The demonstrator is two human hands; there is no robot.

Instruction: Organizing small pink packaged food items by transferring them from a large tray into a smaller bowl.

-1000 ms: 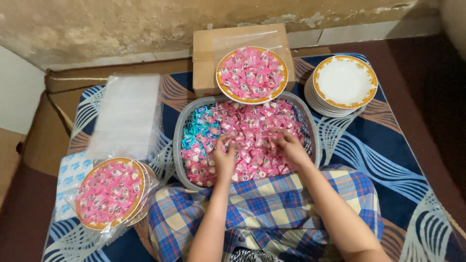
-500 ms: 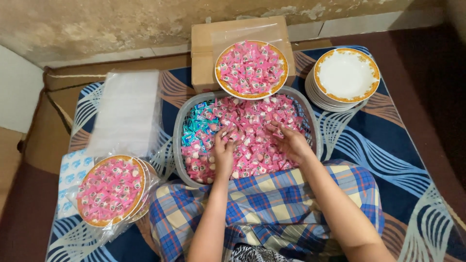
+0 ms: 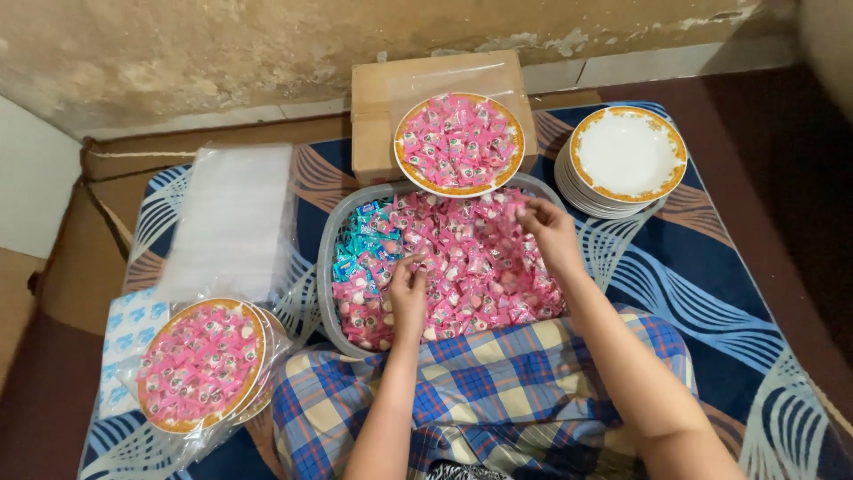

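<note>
Grey basin (image 3: 327, 267): set on a blue patterned mat (image 3: 711, 293), just in front of a checked cloth (image 3: 498, 391) over the person's lap. It is heaped with pink wrapped sweets (image 3: 480, 267); a smaller patch of blue wrapped sweets (image 3: 358, 244) is seen at its left side.

Left hand (image 3: 407, 298): laid on the pink sweets near the basin's front; the fingers (image 3: 410, 264) are curled and pinched on one small pink sweet.

Right hand (image 3: 551, 233): raised over the basin's far right part; the fingers (image 3: 530, 212) are drawn together at the tips, but whether a sweet is held between them cannot be told.

Filled plate (image 3: 459, 144): white with an orange rim, covered with pink sweets, rested on a cardboard box (image 3: 373, 116) and overlapping the basin's far edge.

Empty plates (image 3: 628, 156): a stack of the same kind, placed right of the box, well apart from both hands.

Wrapped plate (image 3: 203, 364): filled with pink sweets, enclosed in clear plastic, laid at the left front.

Clear bags (image 3: 233, 222): a flat pile, placed left of the basin.
</note>
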